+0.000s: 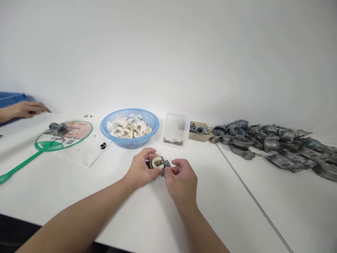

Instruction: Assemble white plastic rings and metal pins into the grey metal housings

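Both hands meet near the tabletop's front edge: the left hand (140, 172) grips a metal part (158, 163) with a white ring, the right hand (181, 179) pinching its side. A blue basket (130, 140) sits behind.

A blue basket (130, 142) of white rings (129, 127) sits between a green fan (75, 134) and grey metal castings (276, 144).

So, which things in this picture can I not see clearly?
All in the head view:
- The metal part is mostly covered by the left hand and the right hand; its underside is hidden.
- What the right hand pinches is too small to tell.
- Contents of the clear box: blurred and too small.
- Another person's hand: cut off by the left edge.
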Demonstrator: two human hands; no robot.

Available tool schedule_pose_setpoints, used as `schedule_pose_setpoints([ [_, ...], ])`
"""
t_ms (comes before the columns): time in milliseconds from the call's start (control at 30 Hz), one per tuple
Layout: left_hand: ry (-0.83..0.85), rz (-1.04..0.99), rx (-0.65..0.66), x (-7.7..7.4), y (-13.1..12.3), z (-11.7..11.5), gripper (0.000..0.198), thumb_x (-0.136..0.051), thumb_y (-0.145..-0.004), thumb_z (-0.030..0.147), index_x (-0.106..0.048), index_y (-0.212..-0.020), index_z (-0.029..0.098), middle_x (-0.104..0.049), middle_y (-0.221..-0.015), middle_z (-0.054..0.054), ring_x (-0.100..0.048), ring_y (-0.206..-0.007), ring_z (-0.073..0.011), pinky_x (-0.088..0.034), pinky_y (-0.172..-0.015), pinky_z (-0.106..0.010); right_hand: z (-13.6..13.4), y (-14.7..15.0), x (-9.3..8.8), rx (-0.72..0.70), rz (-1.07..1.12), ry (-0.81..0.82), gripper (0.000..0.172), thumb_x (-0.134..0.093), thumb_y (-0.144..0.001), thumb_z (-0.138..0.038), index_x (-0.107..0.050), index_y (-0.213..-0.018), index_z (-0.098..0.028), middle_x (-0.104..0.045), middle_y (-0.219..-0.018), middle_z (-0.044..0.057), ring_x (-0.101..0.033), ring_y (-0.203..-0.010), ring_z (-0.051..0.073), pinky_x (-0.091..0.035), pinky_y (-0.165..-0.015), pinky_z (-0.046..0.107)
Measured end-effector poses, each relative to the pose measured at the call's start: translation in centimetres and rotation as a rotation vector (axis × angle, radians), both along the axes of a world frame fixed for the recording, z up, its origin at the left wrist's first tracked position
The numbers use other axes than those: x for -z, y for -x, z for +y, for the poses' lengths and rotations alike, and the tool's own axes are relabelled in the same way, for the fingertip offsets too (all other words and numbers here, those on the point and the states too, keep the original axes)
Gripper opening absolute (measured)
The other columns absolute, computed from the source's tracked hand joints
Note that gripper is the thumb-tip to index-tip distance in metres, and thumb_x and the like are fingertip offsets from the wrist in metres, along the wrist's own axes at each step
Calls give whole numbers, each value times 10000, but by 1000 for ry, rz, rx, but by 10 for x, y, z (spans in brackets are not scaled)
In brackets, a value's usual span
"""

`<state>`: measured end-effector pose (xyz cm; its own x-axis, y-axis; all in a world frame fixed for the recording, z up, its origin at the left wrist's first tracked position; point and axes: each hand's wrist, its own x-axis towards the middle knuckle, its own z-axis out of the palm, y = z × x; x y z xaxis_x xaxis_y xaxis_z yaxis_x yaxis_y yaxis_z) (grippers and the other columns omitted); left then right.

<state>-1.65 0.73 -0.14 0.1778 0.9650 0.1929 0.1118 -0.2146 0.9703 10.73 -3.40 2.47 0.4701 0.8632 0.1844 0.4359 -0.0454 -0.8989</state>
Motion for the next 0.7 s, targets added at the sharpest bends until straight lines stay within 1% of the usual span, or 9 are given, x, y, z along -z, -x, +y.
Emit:
schedule_pose_setpoints([
  [200,2,-14,0,3,1,1,563,-736,-599,212,-476,-1098,179,-641,-1023,-67,-617,-907,-186,-480,-761,-291,0,0,-2,-6,-1,18,131,-526,-608,-202,-524,-738,-217,-590,-520,-51,-534,-458,148,-409,-516,266],
  [400,11,-38,10,6,0,2,568,-734,-603,196,-471,-1107,176,-640,-1014,-66,-621,-877,-175,-483,-769,-292,0,0,-1,-19,-9,7,122,-515,-608,-201,-511,-727,-225,-587,-505,-45,-522,-430,153,-401,-487,273],
  [533,6,-21,8,5,0,2,564,-733,-594,173,-483,-1099,179,-643,-1016,-61,-622,-893,-178,-480,-781,-289,-1,1,1,-37,-56,-21,150,-502,-618,-203,-499,-766,-230,-594,-510,-45,-535,-442,163,-405,-503,282],
  [700,-11,16,12,3,0,1,553,-726,-602,168,-483,-1099,182,-646,-1010,-58,-622,-898,-183,-481,-793,-301,-2,0,3,-73,-183,-40,226,-482,-668,-204,-496,-892,-220,-621,-555,-32,-576,-519,182,-411,-551,294],
])
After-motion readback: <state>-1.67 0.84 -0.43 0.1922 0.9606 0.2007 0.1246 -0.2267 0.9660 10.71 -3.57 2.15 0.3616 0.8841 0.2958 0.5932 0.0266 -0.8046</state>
